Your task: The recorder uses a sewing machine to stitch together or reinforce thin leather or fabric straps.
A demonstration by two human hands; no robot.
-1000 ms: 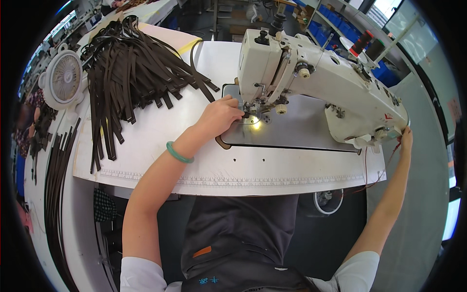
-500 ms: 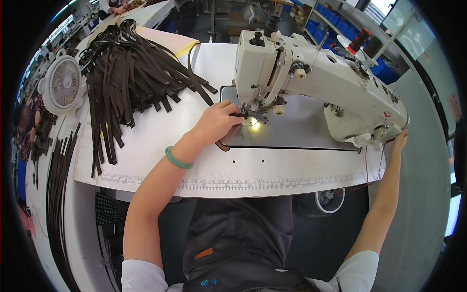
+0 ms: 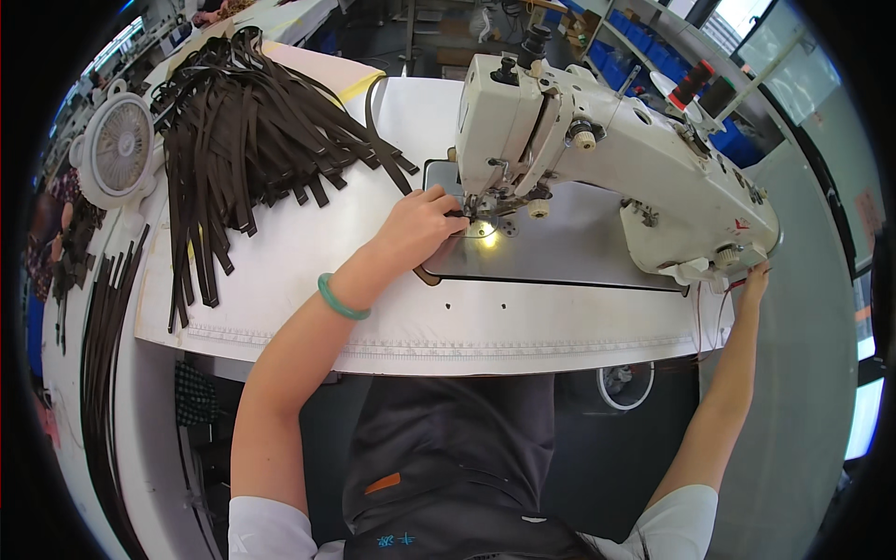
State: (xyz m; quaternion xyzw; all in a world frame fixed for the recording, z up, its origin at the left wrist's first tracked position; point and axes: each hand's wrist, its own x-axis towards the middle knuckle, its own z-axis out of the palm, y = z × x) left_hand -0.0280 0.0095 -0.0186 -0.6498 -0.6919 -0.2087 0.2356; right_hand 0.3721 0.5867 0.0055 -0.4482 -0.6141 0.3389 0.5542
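Observation:
A white sewing machine (image 3: 607, 140) stands over a metal plate (image 3: 560, 233), its small lamp lit by the needle. My left hand (image 3: 425, 227), below a green bangle (image 3: 342, 297), is closed at the left of the presser foot. Its fingertips pinch the end of a dark strap (image 3: 455, 214), most of which the hand hides. My right hand (image 3: 757, 280) reaches up to the machine's far right end and touches it low down; its fingers are mostly hidden behind the housing. A large bundle of dark brown straps (image 3: 252, 140) lies left of the machine, some ends near my left hand.
A white fan (image 3: 121, 149) stands left of the bundle. Longer dark strips (image 3: 105, 373) hang along a side table. A ruler strip (image 3: 448, 350) runs along the front table edge. Red and dark thread spools (image 3: 691, 84) stand behind the machine. A white-rimmed bin (image 3: 625, 385) is below.
The whole view has shifted slightly. Both hands stay at the same places on the machine, the left fingers a little differently set at the presser foot.

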